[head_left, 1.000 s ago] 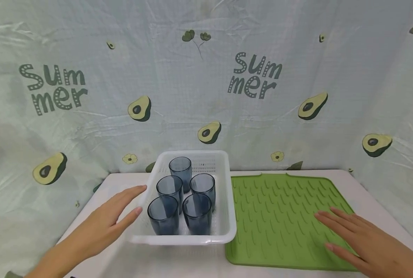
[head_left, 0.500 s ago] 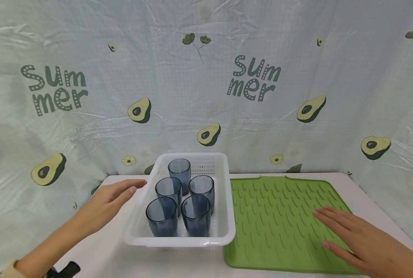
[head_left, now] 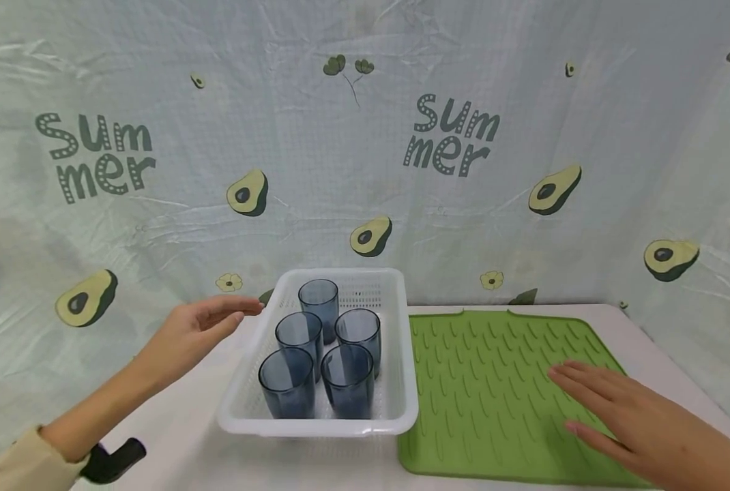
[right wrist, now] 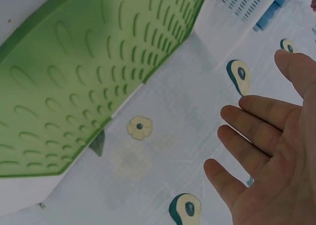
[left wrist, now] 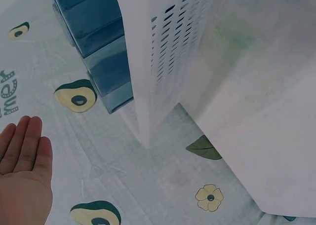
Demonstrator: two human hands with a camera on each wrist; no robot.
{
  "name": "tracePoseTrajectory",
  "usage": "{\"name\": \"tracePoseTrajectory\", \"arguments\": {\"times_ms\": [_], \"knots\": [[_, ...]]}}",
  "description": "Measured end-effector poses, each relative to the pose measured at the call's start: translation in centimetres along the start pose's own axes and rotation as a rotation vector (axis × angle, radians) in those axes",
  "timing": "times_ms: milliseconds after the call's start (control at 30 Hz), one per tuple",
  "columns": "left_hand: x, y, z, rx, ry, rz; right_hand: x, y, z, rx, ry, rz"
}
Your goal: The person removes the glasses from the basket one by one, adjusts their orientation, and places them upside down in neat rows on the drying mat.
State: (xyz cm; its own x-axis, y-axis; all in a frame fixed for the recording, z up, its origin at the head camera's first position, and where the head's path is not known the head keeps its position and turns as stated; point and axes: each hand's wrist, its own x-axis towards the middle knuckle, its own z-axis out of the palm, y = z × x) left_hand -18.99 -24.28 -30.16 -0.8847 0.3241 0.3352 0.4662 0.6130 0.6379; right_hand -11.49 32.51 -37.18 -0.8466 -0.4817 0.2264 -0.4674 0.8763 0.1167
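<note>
A white plastic basket point(head_left: 316, 427) holds several clear blue-grey drinking glasses point(head_left: 348, 382), all upright with their rims up. To its left hovers my left hand point(head_left: 199, 334), fingers straight and holding nothing, fingertips close by the basket's left rim. My right hand point(head_left: 629, 416) is held over the right part of a green ridged mat point(head_left: 482, 389), its fingers extended and bare of any object. In the left wrist view, the left hand point(left wrist: 25, 170) shows a flat palm beside the basket's perforated wall point(left wrist: 173, 42). The right hand point(right wrist: 271, 141) has its fingers spread in the right wrist view.
Basket and mat lie side by side on a white table point(head_left: 187, 436). Behind the table hangs a pale curtain point(head_left: 316, 150) printed with avocados and lettering. A black strap end point(head_left: 116, 460) sticks out from the left sleeve point(head_left: 39, 464).
My left hand has risen and moved slightly forward along the basket's left side, bringing the sleeve and black strap into view. The right hand has shifted only slightly. Basket and glasses stay put.
</note>
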Motion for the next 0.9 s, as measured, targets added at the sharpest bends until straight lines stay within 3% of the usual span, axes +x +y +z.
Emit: {"name": "tracePoseTrajectory", "arguments": {"times_ms": [200, 533, 900], "knots": [[0.5, 0.1, -0.2, -0.047, -0.013, 0.020, 0.2, -0.3, 0.0, 0.009, 0.073, -0.033], [1.7, -0.4, 0.0, -0.054, -0.041, -0.007, 0.7, -0.3, -0.1, 0.053, 0.013, -0.064], [2.7, 0.3, -0.7, -0.054, -0.112, -0.016, 1.6, -0.5, -0.9, 0.047, 0.034, -0.104]]}}
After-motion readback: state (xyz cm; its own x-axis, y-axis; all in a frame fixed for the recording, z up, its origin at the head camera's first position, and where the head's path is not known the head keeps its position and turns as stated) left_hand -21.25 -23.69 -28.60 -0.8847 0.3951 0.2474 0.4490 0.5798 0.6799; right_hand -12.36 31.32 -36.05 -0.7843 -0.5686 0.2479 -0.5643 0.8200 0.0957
